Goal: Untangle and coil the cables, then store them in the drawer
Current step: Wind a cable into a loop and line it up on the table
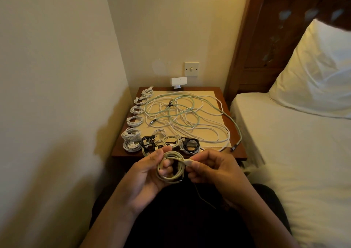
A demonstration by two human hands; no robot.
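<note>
My left hand (150, 173) holds a pale coiled cable (171, 169) in front of the wooden bedside table (235, 147), fingers curled through the loops. My right hand (210, 167) pinches that cable's white plug end (187, 161) at the coil's upper right. On the table lies a tangle of long white and mint-green cables (182, 114) over a beige mat (209, 95). Several small white coils (135, 110) line the table's left edge. Black coils (148, 142) and mixed coils (190, 144) sit along the front edge. No drawer is visible.
A white box-shaped device (179, 81) stands at the table's back under a wall switch (191, 68). A wall runs close on the left. A bed with white sheet (294, 143) and pillow (319, 73) lies to the right. A mint cable end (236, 143) hangs off the table's right front corner.
</note>
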